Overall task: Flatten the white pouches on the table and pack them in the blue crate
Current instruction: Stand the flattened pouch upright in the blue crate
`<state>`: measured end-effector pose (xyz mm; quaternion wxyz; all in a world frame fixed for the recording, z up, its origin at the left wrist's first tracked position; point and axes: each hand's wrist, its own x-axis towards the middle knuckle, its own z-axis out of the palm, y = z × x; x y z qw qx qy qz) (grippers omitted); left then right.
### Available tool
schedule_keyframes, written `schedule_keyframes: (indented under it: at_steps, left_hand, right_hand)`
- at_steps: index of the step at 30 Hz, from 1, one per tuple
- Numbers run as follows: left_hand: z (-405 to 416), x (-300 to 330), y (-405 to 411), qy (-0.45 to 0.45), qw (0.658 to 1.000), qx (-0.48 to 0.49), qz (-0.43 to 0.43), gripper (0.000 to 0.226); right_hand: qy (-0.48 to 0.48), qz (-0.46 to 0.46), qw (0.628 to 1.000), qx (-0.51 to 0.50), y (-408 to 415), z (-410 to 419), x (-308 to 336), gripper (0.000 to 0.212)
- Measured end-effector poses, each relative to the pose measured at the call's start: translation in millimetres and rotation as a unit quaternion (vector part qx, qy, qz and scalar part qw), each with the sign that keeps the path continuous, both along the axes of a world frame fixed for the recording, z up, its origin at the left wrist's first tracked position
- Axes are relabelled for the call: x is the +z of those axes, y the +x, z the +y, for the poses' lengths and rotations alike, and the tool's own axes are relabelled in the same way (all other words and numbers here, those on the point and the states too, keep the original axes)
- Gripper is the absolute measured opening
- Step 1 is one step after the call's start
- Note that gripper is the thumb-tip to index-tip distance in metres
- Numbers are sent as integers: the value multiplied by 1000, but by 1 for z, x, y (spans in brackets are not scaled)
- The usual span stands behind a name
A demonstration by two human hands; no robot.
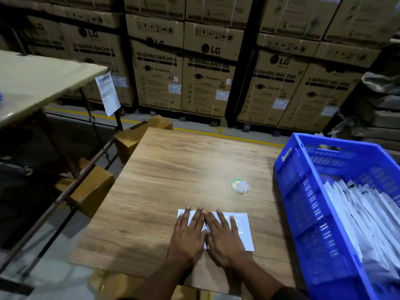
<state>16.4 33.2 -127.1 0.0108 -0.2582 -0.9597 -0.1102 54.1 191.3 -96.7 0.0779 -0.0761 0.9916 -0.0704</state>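
Most of the white pouch is hidden under both hands, only its far edge and right part showing; the crate is cut off at the right edge, pouches stacked inside. Left hand and right hand lie flat, fingers spread, side by side, pressing the pouch on the table, left of the crate.

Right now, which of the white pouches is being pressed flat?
The flat white plastic pouch lying alone on the wooden table, under the left hand and right hand. The other white pouches are already stacked inside the blue plastic crate.
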Motion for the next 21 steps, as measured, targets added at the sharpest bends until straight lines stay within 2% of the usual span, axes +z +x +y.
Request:
schedule_keyframes:
  at_steps: [6, 9, 13, 19, 21]
  left_hand:
    - [-2, -8, 3, 42, 998, 2, 54, 55]
    - [0, -12, 3, 34, 998, 10, 48, 59]
    - [-1, -12, 2, 23, 999, 25, 24, 61]
    - [0, -9, 1, 11, 999, 36, 17, 61]
    - [0, -9, 3, 16, 999, 41, 30, 63]
  right_hand:
    - [18, -3, 999, -31, 8, 12, -12, 62]
    - [8, -17, 997, -69, 15, 30, -19, 69]
    - [40, -15, 996, -83, 26, 62, -12, 83]
    - [32, -51, 994, -87, 22, 61, 3, 76]
    - [63, -10, 996, -58, 20, 50, 5, 76]
